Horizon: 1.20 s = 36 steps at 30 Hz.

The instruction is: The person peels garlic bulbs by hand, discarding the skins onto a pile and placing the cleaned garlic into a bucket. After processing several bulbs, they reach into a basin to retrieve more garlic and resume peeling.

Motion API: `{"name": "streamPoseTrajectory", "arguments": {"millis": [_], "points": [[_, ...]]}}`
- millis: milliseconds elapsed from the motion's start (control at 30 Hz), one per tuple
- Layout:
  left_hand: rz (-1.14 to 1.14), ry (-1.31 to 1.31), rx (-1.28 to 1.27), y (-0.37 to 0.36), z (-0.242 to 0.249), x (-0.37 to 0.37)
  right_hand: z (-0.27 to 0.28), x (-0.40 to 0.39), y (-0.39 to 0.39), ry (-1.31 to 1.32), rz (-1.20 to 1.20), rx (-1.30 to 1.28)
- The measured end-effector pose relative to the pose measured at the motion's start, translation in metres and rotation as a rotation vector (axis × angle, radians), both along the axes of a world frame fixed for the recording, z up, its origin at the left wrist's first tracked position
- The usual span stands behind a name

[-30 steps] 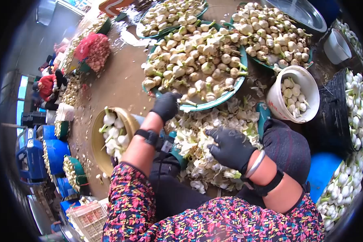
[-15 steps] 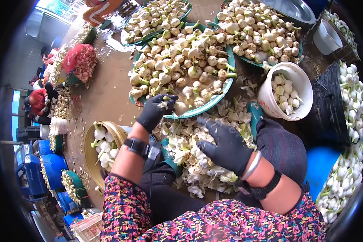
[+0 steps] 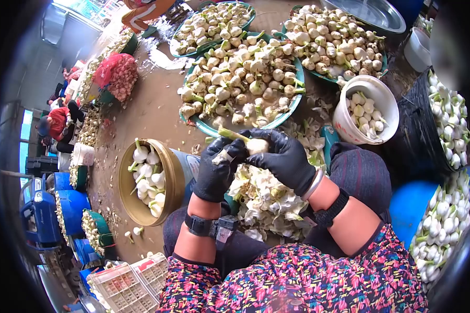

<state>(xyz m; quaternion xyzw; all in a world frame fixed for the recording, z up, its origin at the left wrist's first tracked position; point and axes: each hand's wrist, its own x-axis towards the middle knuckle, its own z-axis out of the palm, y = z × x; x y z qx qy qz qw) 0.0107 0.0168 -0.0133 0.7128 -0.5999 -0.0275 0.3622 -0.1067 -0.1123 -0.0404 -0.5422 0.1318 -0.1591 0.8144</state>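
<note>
A garlic bulb with a green stem is held between my two black-gloved hands. My left hand has its fingers closed around the stem side, with a scrap of pale skin on the glove. My right hand grips the bulb from the right. Just beyond them a green-rimmed basin holds many unpeeled bulbs. Beneath my hands lies a heap of loose peelings. To the left, a tan bucket lies tilted with peeled white bulbs inside.
A white bucket with peeled bulbs stands at the right, beside a black container full of bulbs. Two more basins of bulbs are at the back. A red net bag sits at the left; a person in red sits beyond.
My hands have come together over the peelings, and a stemmed bulb is now between them. My right hand has closed on it. The view has shifted slightly.
</note>
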Motion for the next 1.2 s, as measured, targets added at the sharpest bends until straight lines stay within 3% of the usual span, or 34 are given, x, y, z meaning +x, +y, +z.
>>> {"name": "streamPoseTrajectory", "arguments": {"millis": [33,100,133,167,233,267,333,367,433,467,500,600,633,700,833,933,967,1033,1167,1200], "points": [[-0.005,0.002,0.0,-0.001,0.003,-0.004,-0.002,-0.003,-0.004,0.002,-0.005,0.0],[0.133,0.678,-0.035,0.0,0.004,-0.014,0.0,-0.006,-0.012,0.07,0.061,0.389],[0.009,0.313,-0.096,-0.003,0.001,-0.011,0.0,-0.005,-0.012,0.086,0.042,0.314],[0.007,0.314,-0.095,-0.004,0.001,-0.007,0.002,-0.005,-0.011,0.086,0.04,0.314],[-0.034,-0.012,-0.062,-0.003,0.002,0.0,0.007,-0.006,-0.009,0.063,0.036,0.232],[-0.035,-0.011,-0.062,-0.003,0.0,0.0,0.003,-0.006,-0.006,0.063,0.035,0.232],[0.01,-0.004,-0.031,-0.002,0.0,-0.002,-0.011,0.0,-0.003,-0.055,-0.08,-0.106],[0.073,0.023,-0.026,-0.009,0.01,-0.009,-0.014,0.001,-0.002,-0.095,-0.065,-0.058],[0.238,0.8,-0.083,-0.014,0.01,-0.022,0.0,-0.002,-0.008,-0.096,-0.111,-0.46],[0.108,0.387,-0.046,-0.012,0.008,-0.015,0.0,-0.003,-0.008,-0.088,-0.106,-0.471],[0.021,0.173,-0.018,-0.009,0.007,-0.007,-0.005,-0.002,-0.007,-0.091,-0.101,-0.432],[0.194,1.138,-0.004,-0.012,0.009,-0.012,-0.003,0.0,0.002,-0.119,-0.021,0.119],[0.169,0.98,0.028,-0.009,0.017,-0.015,0.0,-0.001,0.001,-0.113,-0.026,0.186],[0.104,1.071,-0.026,-0.004,-0.004,-0.006,0.01,-0.003,-0.004,0.09,0.055,0.294],[0.088,0.96,-0.113,-0.002,-0.014,-0.003,-0.002,-0.005,-0.004,-0.024,0.068,0.6],[0.22,1.088,-0.139,-0.007,-0.013,-0.008,0.012,0.0,-0.004,0.019,0.029,0.555],[0.24,1.309,-0.153,-0.011,-0.004,-0.011,0.007,0.0,-0.008,0.047,0.093,0.423],[0.159,1.399,-0.214,-0.011,-0.01,-0.013,0.002,0.0,-0.007,0.12,0.083,0.345],[0.228,1.286,-0.179,-0.019,-0.002,-0.021,0.0,0.003,0.003,-0.106,-0.148,-0.001],[0.175,1.206,-0.172,-0.017,-0.007,-0.017,0.002,0.001,0.001,-0.061,-0.142,0.023]]}}
